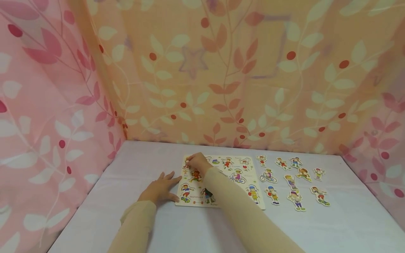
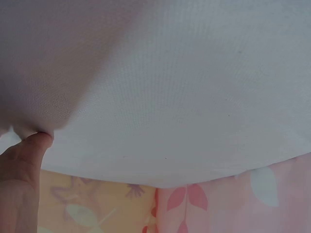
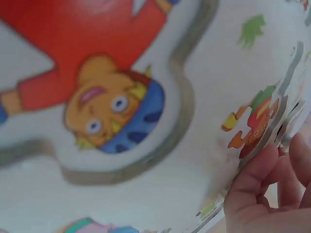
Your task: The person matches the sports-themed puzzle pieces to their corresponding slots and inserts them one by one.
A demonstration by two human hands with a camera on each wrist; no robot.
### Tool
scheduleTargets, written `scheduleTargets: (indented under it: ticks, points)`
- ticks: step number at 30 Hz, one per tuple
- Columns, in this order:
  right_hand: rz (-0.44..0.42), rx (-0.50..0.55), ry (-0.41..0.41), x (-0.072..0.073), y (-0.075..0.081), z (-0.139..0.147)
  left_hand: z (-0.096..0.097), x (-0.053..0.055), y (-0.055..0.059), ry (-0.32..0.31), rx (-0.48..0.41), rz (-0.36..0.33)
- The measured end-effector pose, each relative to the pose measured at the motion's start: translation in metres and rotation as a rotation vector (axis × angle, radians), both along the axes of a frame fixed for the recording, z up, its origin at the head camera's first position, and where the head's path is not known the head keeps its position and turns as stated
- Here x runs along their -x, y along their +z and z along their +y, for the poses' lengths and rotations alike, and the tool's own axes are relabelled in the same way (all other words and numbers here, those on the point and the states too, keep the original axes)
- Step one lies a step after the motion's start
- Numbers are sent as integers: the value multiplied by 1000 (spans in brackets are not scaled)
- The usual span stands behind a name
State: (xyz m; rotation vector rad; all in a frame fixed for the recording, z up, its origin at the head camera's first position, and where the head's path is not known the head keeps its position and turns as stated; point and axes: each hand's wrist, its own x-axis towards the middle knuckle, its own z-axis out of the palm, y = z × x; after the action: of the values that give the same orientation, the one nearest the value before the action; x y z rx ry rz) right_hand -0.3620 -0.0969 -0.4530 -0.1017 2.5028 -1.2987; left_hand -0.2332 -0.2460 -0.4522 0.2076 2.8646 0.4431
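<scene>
A flat puzzle board (image 1: 223, 205) with pictures of children doing sports lies on the white table. My right hand (image 1: 200, 163) is over its far left corner, thumb and fingers pinching a small figure piece (image 1: 186, 164) at its slot. Seen from the right wrist, the fingers (image 3: 255, 182) bend toward the thumb at the board's edge, and the piece is mostly hidden. My left hand (image 1: 160, 188) rests spread on the table at the board's left edge, thumb by the near left corner. Only one finger (image 2: 29, 155) of it shows clearly in the left wrist view.
Right of the board lie several loose figure pieces, among them a cyclist (image 1: 268, 175), a skateboarder (image 1: 320, 195) and a footballer (image 1: 282, 163). Leaf-patterned cloth (image 1: 202, 88) hangs behind the table (image 1: 348, 225), with pink cloth (image 1: 47, 105) along the left side.
</scene>
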Motion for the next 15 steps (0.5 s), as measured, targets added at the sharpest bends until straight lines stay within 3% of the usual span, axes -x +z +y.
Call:
scheduleTargets:
  ticks: [10,15]
  points:
    - [73,-85,30,-2,-3,1,0,-3,-3,-3,-30,5]
    - [-2,-9,38,4,-1,1,-1,0,-3,-4,-20,15]
